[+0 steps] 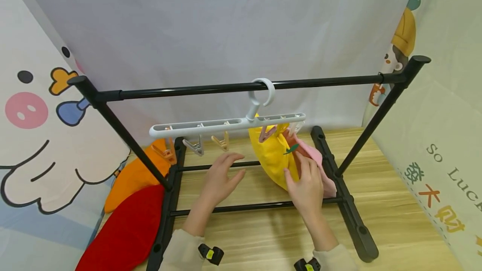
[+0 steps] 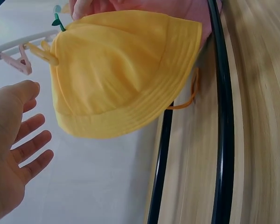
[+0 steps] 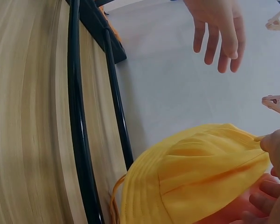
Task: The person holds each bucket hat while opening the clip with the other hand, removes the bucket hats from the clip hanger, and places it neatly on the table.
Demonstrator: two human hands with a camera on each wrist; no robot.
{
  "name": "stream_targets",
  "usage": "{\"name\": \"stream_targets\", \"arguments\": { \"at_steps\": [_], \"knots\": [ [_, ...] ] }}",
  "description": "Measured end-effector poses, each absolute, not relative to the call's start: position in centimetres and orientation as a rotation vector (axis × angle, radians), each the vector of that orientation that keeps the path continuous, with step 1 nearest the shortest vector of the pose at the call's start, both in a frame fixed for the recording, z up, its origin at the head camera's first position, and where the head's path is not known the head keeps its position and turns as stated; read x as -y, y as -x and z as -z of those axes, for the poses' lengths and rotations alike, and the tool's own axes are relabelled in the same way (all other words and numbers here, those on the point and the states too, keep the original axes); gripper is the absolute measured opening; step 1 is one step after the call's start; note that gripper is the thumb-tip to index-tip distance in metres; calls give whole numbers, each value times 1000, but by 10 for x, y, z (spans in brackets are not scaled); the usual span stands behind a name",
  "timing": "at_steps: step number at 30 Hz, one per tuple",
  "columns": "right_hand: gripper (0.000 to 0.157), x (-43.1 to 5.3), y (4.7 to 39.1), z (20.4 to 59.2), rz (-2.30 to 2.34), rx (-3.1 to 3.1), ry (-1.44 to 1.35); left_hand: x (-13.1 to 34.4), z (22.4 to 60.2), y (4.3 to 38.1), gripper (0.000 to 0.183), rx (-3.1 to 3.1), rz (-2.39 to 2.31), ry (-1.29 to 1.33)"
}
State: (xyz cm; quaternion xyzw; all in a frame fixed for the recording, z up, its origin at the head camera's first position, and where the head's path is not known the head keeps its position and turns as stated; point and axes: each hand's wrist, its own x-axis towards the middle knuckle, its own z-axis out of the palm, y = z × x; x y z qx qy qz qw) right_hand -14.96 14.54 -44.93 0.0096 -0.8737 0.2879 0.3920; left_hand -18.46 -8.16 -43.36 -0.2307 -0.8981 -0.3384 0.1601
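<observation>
A yellow bucket hat [image 1: 269,158] with a green leaf on its crown hangs below the white clip hanger [image 1: 199,128]. A yellow clip [image 2: 44,53] grips the crown near the leaf. My right hand [image 1: 308,185] holds the hat's edge, thumb on the yellow side and fingers against the coral-pink cloth behind. That pink hat [image 1: 318,160] hangs just to the right, partly covered by the hand and the yellow hat. My left hand [image 1: 222,181] is in the air left of the yellow hat, fingers spread and holding nothing, below the tan clip [image 1: 221,140].
A black rack [image 1: 180,91] carries the hanger on its top bar, with two lower bars [image 1: 233,208] across the wooden table [image 1: 395,204]. More clips, including a grey one [image 1: 193,146], dangle from the hanger. Orange cloth [image 1: 132,177] and red cloth [image 1: 126,229] lie at the left.
</observation>
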Motion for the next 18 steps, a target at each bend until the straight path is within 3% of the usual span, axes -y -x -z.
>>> {"name": "stream_targets", "arguments": {
  "at_steps": [18],
  "knots": [
    [53,-141,164,451,-731,2271,16,45,428,201,37,2568,921,804]
  ]
}}
